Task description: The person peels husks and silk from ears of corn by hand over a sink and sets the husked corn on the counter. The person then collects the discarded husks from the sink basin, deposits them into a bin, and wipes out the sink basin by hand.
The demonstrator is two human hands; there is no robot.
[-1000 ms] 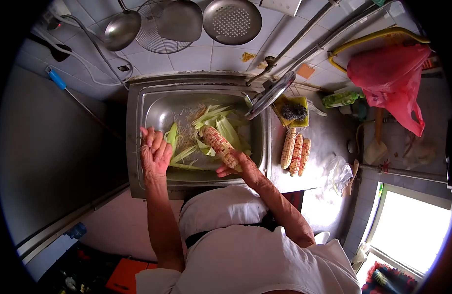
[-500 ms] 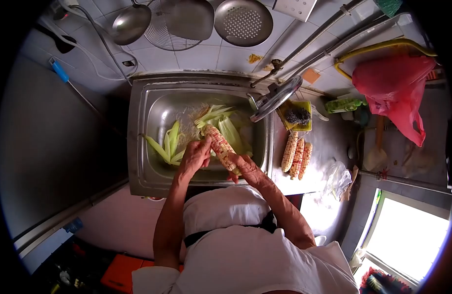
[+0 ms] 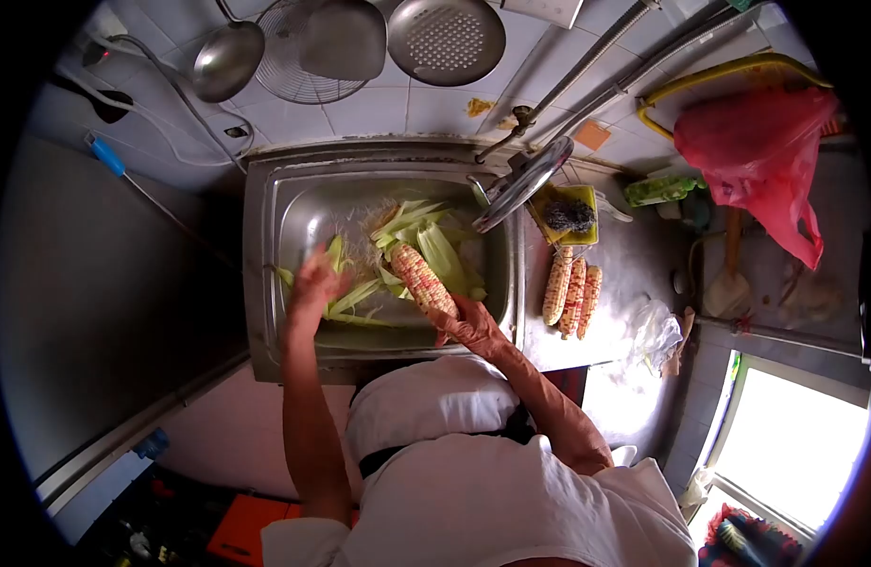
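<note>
Speckled red and cream, a corn cob [image 3: 422, 279] slants over the metal sink [image 3: 308, 203], its lower end wrapped by the fingers of my right hand [image 3: 471, 324]. My left hand [image 3: 317, 282] is apart from the cob, over the left side of the sink, and smeared by motion; its fingers cannot be made out. Green husks [image 3: 439, 255] lie in the sink behind and beside the cob. More husk strips [image 3: 355, 298] are between my hands, with fine pale silk [image 3: 360, 227] around them.
Several husked cobs [image 3: 572, 293] lie on the metal counter right of the sink. Behind them is a yellow tray [image 3: 582, 201] with a dark scourer. A round metal lid-like object [image 3: 530, 184] leans at the sink's back right corner. A red bag [image 3: 752, 142] hangs at right.
My left hand was at the cob half a second ago and has moved left, away from it. My right hand still holds the cob. The camera view has shifted slightly.
</note>
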